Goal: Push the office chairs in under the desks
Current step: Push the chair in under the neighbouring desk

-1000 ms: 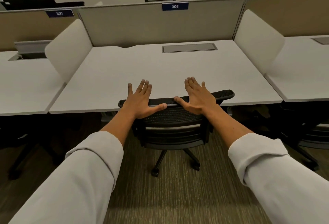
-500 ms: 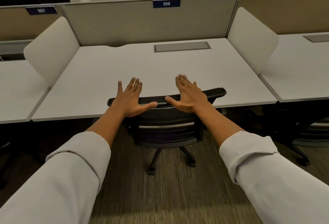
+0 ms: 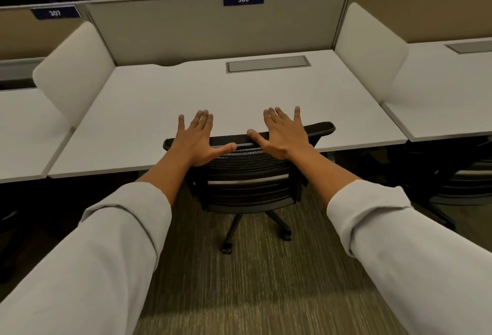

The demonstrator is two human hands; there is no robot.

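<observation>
A black mesh office chair (image 3: 247, 175) stands at the white desk (image 3: 159, 100) labelled 306, its seat hidden under the desktop and its backrest top level with the front edge. My left hand (image 3: 197, 140) lies flat against the left part of the backrest rim, fingers spread, thumb along the rim. My right hand (image 3: 282, 132) presses the right part in the same way. Neither hand is closed around the chair.
White side screens (image 3: 74, 68) and a grey back panel (image 3: 213, 31) fence the desk. A grey cable hatch (image 3: 267, 63) sits in the desktop. Neighbouring desks (image 3: 447, 89) flank it; another dark chair (image 3: 463, 183) sits under the right one. Striped carpet (image 3: 253, 281) lies below.
My hands stay on the backrest rim and the chair has edged slightly further toward the desk. The fingers of my right hand have spread wider. The view has shifted a little.
</observation>
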